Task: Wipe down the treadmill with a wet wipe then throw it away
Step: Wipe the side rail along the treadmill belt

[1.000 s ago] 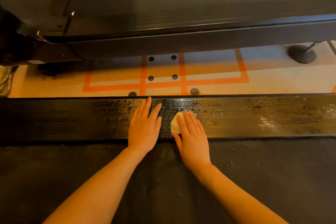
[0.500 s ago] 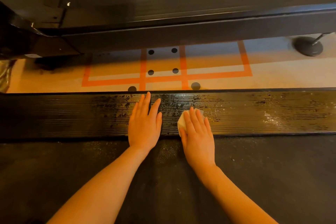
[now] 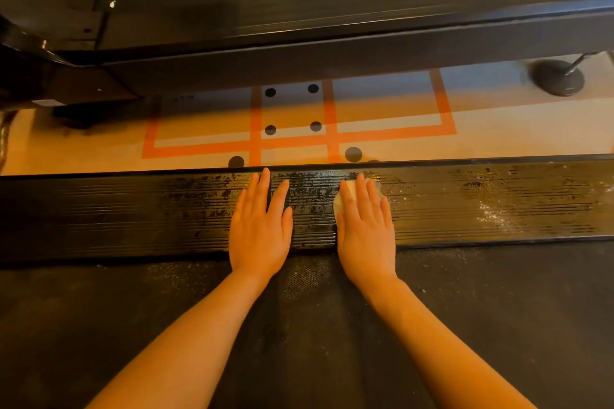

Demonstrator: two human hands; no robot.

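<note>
The treadmill's black ribbed side rail [image 3: 133, 209] runs across the view, streaked wet in the middle. Its dark running belt [image 3: 299, 342] fills the foreground. My right hand [image 3: 363, 226] lies flat with straight fingers on a white wet wipe [image 3: 349, 191], pressing it onto the rail; only the wipe's edges show around my fingers. My left hand [image 3: 259, 226] rests flat on the rail beside it, fingers straight, holding nothing.
Beyond the rail is a pale floor with orange lines and black dots [image 3: 292, 133]. A second dark treadmill [image 3: 299, 10] stands past it. A round black foot [image 3: 558, 78] sits at the right. White specks mark the rail at the right [image 3: 495, 212].
My right hand has slid the wipe to the right and further up the rail. My left hand has stayed in place.
</note>
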